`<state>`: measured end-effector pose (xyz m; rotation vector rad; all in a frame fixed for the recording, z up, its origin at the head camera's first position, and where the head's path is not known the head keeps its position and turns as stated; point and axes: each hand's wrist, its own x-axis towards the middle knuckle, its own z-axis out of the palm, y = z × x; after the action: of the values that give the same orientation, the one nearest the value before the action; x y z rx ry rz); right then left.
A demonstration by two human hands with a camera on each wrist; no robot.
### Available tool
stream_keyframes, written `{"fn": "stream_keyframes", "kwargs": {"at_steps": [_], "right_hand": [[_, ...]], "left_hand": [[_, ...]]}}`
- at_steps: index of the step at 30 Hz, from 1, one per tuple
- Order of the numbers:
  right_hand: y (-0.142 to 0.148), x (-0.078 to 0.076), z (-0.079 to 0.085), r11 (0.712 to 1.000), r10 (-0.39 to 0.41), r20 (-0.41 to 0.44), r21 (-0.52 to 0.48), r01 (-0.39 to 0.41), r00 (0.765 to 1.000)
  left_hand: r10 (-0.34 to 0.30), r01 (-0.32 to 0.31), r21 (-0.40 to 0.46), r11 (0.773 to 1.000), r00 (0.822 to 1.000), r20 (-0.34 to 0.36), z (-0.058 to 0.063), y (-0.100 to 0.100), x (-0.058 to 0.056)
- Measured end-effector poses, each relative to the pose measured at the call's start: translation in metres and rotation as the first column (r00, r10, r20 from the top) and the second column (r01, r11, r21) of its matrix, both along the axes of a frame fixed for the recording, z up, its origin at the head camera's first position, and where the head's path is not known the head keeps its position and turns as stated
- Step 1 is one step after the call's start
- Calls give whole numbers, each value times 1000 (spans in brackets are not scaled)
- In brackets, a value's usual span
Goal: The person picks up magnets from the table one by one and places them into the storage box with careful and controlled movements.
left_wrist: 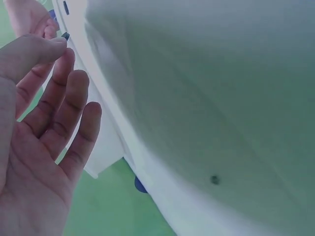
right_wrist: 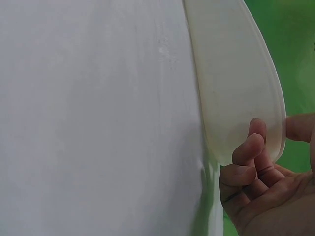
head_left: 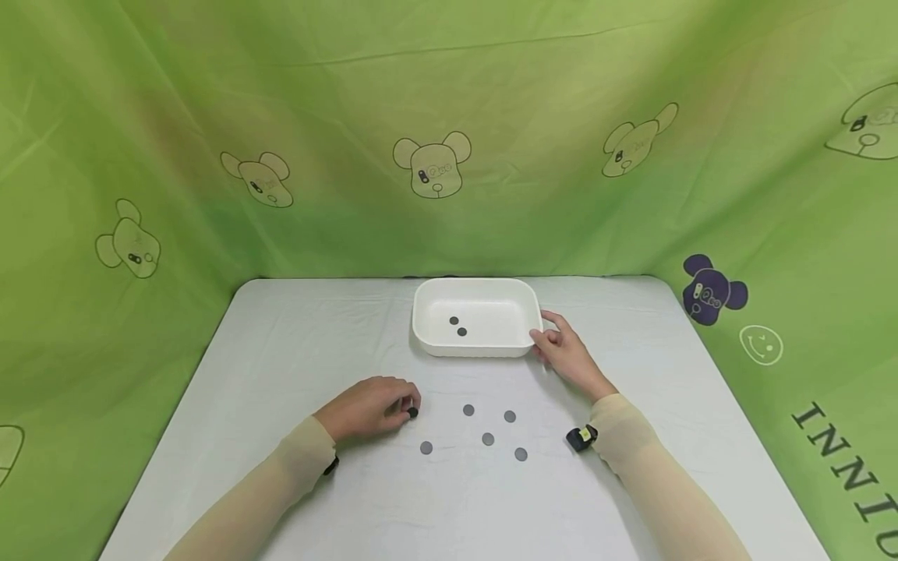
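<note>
My left hand point(head_left: 375, 406) pinches a small dark disc point(head_left: 412, 412) between thumb and index finger, low over the table; in the left wrist view the disc point(left_wrist: 65, 36) peeks out at the thumb tip. At the back of the table stands a white rectangular tray point(head_left: 477, 349) with two dark discs point(head_left: 461, 332) inside, toward its left. My right hand point(head_left: 567, 354) grips the tray's front right corner; the right wrist view has its fingers point(right_wrist: 248, 150) curled against the tray's outer wall point(right_wrist: 231, 73). Several grey discs point(head_left: 488, 439) lie scattered between the two hands.
A white cloth covers the table point(head_left: 337, 327). Green curtains point(head_left: 337, 218) with bear-head prints hang close behind it and along both sides. A dark strap device point(head_left: 581, 438) sits at the right wrist.
</note>
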<state>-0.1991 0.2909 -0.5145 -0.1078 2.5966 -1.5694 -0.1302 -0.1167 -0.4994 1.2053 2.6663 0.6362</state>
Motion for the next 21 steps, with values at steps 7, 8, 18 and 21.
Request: {"fn": "stream_keyframes", "kwargs": {"at_steps": [7, 8, 18, 21], "right_hand": [[1, 0, 0, 1000, -6, 11, 5, 5, 1000], [1, 0, 0, 1000, -5, 11, 6, 4, 1000], [1, 1, 3, 1000, -7, 13, 9, 6, 1000], [1, 1, 3, 1000, -7, 15, 3, 7, 1000]], "left_hand": [[12, -12, 25, 1000, 1000, 3, 3, 6, -5], [12, -13, 32, 999, 1000, 8, 4, 6, -6], [17, -19, 91, 996, 1000, 20, 19, 13, -22], [13, -15, 98, 995, 1000, 18, 25, 16, -27]]}}
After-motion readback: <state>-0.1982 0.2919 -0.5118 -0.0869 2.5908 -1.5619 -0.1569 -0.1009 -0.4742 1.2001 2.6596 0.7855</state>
